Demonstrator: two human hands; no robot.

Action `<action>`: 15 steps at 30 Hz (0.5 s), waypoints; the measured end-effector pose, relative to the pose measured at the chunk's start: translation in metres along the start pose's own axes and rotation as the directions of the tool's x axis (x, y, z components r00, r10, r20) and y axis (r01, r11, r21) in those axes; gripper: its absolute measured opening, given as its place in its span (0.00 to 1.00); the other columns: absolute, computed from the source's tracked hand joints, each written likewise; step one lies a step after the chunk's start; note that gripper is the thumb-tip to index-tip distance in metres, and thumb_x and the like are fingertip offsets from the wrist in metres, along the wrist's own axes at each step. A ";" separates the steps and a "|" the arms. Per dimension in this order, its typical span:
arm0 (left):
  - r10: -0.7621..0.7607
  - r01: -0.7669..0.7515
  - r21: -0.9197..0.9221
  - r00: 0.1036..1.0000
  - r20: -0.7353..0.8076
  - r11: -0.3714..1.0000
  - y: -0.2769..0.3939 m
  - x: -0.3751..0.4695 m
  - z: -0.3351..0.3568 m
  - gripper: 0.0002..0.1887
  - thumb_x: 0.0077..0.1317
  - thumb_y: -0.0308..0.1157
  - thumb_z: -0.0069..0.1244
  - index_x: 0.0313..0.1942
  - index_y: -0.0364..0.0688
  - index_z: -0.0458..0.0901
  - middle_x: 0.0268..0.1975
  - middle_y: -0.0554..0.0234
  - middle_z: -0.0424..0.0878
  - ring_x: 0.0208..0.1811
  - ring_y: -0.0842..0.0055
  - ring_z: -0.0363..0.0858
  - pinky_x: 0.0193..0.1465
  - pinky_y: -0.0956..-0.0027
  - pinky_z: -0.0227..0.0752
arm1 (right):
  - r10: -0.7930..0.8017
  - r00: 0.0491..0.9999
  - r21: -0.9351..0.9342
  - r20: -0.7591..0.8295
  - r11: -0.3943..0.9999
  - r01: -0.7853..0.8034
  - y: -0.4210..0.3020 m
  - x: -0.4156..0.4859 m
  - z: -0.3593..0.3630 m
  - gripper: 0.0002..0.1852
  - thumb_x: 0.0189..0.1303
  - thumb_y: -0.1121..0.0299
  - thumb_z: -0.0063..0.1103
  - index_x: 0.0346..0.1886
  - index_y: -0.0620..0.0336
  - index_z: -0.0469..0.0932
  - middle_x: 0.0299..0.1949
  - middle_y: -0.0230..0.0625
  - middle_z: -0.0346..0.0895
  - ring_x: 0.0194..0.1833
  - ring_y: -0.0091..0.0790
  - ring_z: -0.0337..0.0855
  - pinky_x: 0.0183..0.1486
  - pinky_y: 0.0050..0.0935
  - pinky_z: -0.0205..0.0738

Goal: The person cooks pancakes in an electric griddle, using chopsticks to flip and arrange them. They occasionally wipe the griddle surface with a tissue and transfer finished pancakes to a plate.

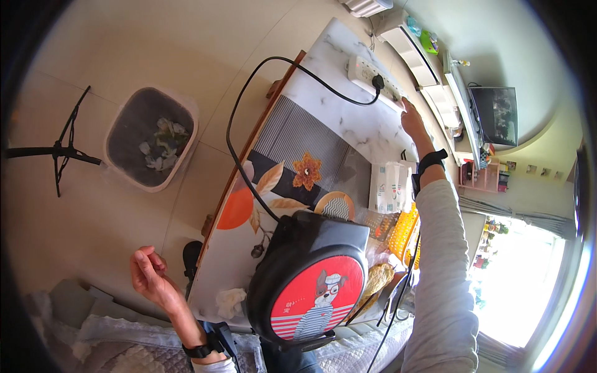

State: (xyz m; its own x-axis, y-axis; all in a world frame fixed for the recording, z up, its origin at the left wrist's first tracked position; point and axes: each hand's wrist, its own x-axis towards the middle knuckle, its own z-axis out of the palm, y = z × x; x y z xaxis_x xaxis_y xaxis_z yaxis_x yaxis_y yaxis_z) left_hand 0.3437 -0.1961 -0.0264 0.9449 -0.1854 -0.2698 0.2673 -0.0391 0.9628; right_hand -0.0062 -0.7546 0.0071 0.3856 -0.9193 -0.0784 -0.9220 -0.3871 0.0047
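My left hand (151, 275) hangs over the floor at the lower left, its fingers loosely curled and nothing seen in it. My right hand (413, 119) reaches to the near end of a white power strip (361, 74); its fingertips meet the strip's end, but their grip is hard to make out. A black plug (378, 82) sits in the strip, and its black cord (232, 109) loops to a round black electric appliance (263, 279). The appliance's red lid panel (298, 298) bears a cartoon dog. It stands on the table's near part, with its lid down.
The long table (336, 112) has a patterned cover. Tissue packs (387, 186), a yellow basket (403, 233), a crumpled tissue (231, 303) and a flower-shaped coaster (307, 171) are on it. A waste bin (151, 140) and a black stand (58, 150) are on the floor; a quilted sofa (121, 342) is nearest.
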 end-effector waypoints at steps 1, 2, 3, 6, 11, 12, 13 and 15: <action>-0.009 0.009 0.008 1.000 0.001 1.000 -0.002 0.002 0.001 0.16 0.73 0.44 0.49 0.34 0.40 0.79 0.21 0.76 0.62 0.24 0.88 0.57 0.26 0.78 0.47 | 0.030 0.999 0.009 0.035 0.999 -0.031 -0.001 0.005 0.000 0.28 0.61 0.78 0.42 0.67 0.62 0.67 0.68 0.55 0.64 0.70 0.50 0.63 0.72 0.38 0.58; -0.017 0.017 0.018 1.000 0.003 1.000 -0.005 0.003 0.002 0.16 0.73 0.43 0.48 0.34 0.40 0.79 0.21 0.77 0.61 0.24 0.88 0.56 0.26 0.78 0.46 | 0.012 0.999 -0.027 0.033 1.000 -0.011 -0.002 0.008 0.000 0.27 0.59 0.80 0.41 0.64 0.61 0.72 0.66 0.54 0.68 0.68 0.52 0.67 0.70 0.39 0.60; -0.022 0.022 0.029 1.000 0.009 0.999 -0.006 0.004 0.002 0.16 0.74 0.43 0.48 0.34 0.40 0.78 0.21 0.76 0.62 0.23 0.88 0.57 0.26 0.78 0.47 | 0.023 0.999 0.002 0.038 1.000 -0.023 -0.002 0.011 -0.001 0.26 0.58 0.80 0.41 0.62 0.61 0.73 0.64 0.53 0.70 0.67 0.52 0.68 0.70 0.39 0.61; -0.046 0.045 0.056 0.999 0.017 0.997 -0.010 0.008 0.003 0.17 0.74 0.43 0.48 0.33 0.39 0.78 0.20 0.75 0.62 0.23 0.87 0.58 0.27 0.78 0.49 | 0.069 0.997 0.034 0.031 0.997 -0.070 0.002 0.018 -0.006 0.24 0.57 0.80 0.41 0.56 0.59 0.79 0.57 0.53 0.77 0.61 0.52 0.75 0.66 0.40 0.66; -0.075 0.074 0.038 0.997 0.009 0.997 -0.013 0.014 0.004 0.16 0.74 0.43 0.48 0.33 0.39 0.78 0.19 0.75 0.62 0.22 0.87 0.57 0.26 0.78 0.47 | 0.021 0.997 0.019 0.075 1.000 -0.023 0.013 0.025 -0.008 0.24 0.58 0.78 0.41 0.57 0.59 0.79 0.57 0.53 0.77 0.60 0.52 0.76 0.64 0.39 0.67; -0.079 0.078 0.047 0.997 0.014 0.996 -0.013 0.015 0.004 0.16 0.74 0.42 0.48 0.33 0.39 0.78 0.19 0.75 0.62 0.22 0.87 0.57 0.26 0.78 0.47 | 0.051 0.996 0.009 0.073 0.999 -0.052 0.012 0.026 -0.008 0.24 0.58 0.78 0.42 0.57 0.59 0.79 0.57 0.53 0.77 0.60 0.51 0.76 0.64 0.39 0.68; -0.078 0.076 0.045 0.997 0.024 0.996 -0.014 0.017 0.004 0.16 0.74 0.42 0.48 0.34 0.38 0.77 0.19 0.75 0.63 0.22 0.88 0.57 0.26 0.78 0.47 | 0.048 0.996 -0.005 0.071 0.999 -0.048 0.010 0.027 -0.008 0.22 0.59 0.77 0.43 0.56 0.59 0.80 0.56 0.53 0.78 0.59 0.52 0.77 0.63 0.39 0.68; -0.076 0.074 0.040 0.997 0.033 0.996 -0.014 0.019 0.004 0.16 0.74 0.42 0.48 0.34 0.38 0.77 0.19 0.75 0.63 0.22 0.88 0.57 0.26 0.78 0.47 | 0.124 0.992 -0.045 0.032 0.991 -0.123 0.002 0.026 -0.009 0.20 0.60 0.74 0.45 0.53 0.60 0.81 0.53 0.54 0.79 0.57 0.53 0.78 0.62 0.41 0.70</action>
State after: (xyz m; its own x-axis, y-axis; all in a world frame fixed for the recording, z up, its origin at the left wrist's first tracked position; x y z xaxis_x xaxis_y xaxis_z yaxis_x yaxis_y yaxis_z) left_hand 0.3572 -0.2026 -0.0449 0.9152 -0.2146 -0.3412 0.3288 -0.0923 0.9399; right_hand 0.0019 -0.7799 0.0139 0.2667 -0.9576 -0.1089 -0.9599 -0.2741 0.0593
